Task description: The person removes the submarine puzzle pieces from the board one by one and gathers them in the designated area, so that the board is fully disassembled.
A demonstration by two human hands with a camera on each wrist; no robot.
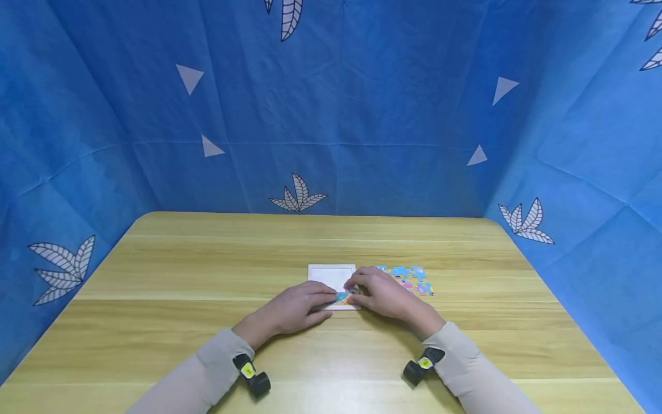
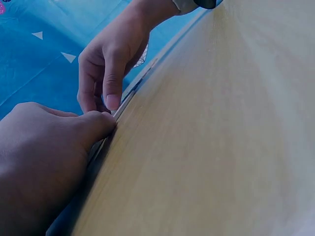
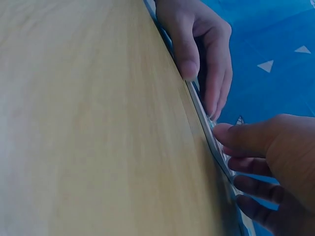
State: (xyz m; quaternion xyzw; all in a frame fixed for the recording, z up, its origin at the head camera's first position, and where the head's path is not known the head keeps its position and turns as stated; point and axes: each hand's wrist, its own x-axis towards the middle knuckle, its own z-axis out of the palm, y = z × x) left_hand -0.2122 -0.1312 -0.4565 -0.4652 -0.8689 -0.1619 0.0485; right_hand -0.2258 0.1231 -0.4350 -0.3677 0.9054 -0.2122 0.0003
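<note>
A white puzzle tray (image 1: 331, 273) lies on the table, with joined puzzle pieces (image 1: 343, 299) showing blue and tan along its near side. My left hand (image 1: 297, 307) rests on the tray's left side, its fingers reaching over the joined pieces and its thumb at the near edge. From the right, my right hand (image 1: 385, 293) bends its fingers over the tray and pinches a small puzzle piece, mostly hidden by the fingertips. In the left wrist view the right hand (image 2: 115, 61) points down at the tray's edge.
Loose puzzle pieces (image 1: 414, 276), blue, pink and yellow, lie just right of the tray, partly behind the right hand. The wooden table (image 1: 207, 259) meets a blue patterned cloth (image 1: 336, 103) at the back and sides.
</note>
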